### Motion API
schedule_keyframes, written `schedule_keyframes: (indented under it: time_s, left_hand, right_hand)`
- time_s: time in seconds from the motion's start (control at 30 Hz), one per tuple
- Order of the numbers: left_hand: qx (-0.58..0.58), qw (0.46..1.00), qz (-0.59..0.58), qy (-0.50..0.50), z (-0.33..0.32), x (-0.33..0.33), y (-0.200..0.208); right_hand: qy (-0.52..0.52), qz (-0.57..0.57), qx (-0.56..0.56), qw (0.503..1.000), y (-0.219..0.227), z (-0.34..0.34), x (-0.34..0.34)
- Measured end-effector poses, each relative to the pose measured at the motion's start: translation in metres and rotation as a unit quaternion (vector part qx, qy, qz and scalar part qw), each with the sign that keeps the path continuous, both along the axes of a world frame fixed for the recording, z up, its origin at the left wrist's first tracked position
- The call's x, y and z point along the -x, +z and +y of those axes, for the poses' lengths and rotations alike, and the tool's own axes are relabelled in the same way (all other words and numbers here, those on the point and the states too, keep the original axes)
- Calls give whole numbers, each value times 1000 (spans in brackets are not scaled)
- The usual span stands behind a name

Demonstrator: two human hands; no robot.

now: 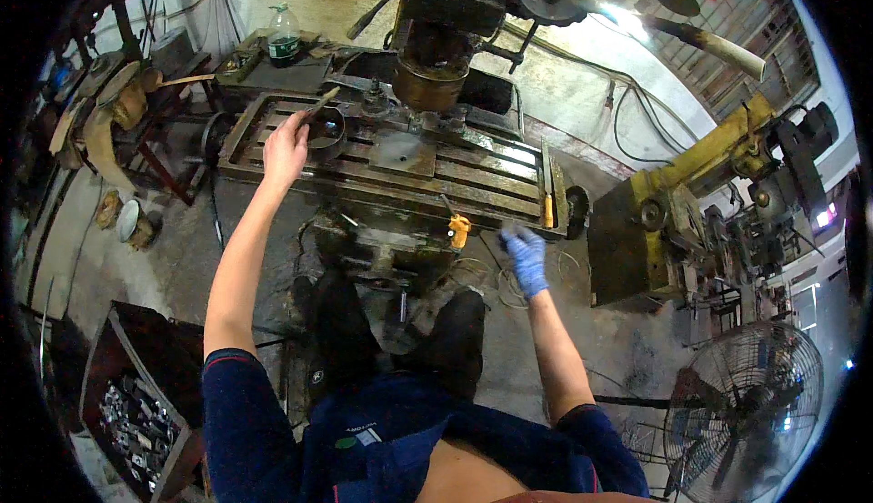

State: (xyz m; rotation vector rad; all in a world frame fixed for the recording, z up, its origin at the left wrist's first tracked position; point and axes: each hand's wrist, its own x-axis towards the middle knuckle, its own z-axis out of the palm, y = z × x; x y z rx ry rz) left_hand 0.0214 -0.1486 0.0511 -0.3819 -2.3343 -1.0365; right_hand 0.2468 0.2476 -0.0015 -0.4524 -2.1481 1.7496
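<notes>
My bare left hand (285, 150) is closed around a thin brush-like stick (322, 103) with a pale upper end. It is held over the left part of the machine table (314, 174), beside a round dark pan (338, 146). In a blue glove with dark fingertips, my right hand (525, 256) hovers just off the table's front edge near its right end. Motion blurs its fingers, so their grip is unclear. Left of that hand, an orange air gun (459, 230) hangs at the table's front. A flat plate (403, 154) lies mid-table under the machine head (431, 80).
A yellow-handled tool (548, 210) lies at the table's right end. Metal pieces fill a dark bin (114, 348) at lower left. A caged fan (746, 412) stands at lower right, below a yellow machine (627, 221). A clear bottle (283, 35) stands behind the table.
</notes>
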Motion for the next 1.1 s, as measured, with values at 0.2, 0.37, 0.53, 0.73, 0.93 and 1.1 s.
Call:
schedule_keyframes:
  time_s: [0.2,0.37,0.53,0.73,0.93,1.1]
  left_hand:
    - [150,984,-47,83,-15,-3,-31]
    - [163,980,-109,30,-4,-10,-27]
    - [109,991,-71,6,-14,-14,-34]
    - [23,999,-27,17,-12,-16,-22]
    - [77,996,-34,37,-6,0,-38]
    - [129,989,-70,9,-11,-9,-48]
  right_hand:
    - [42,-206,3,978,-68,-25,27]
    - [82,-142,86,983,-126,-17,45]
    - [102,-139,117,978,-128,-29,44]
    - [69,-154,79,982,-139,-21,52]
    - [6,-205,-28,978,-140,-49,54]
    - [-17,-6,53,998,-83,-72,25]
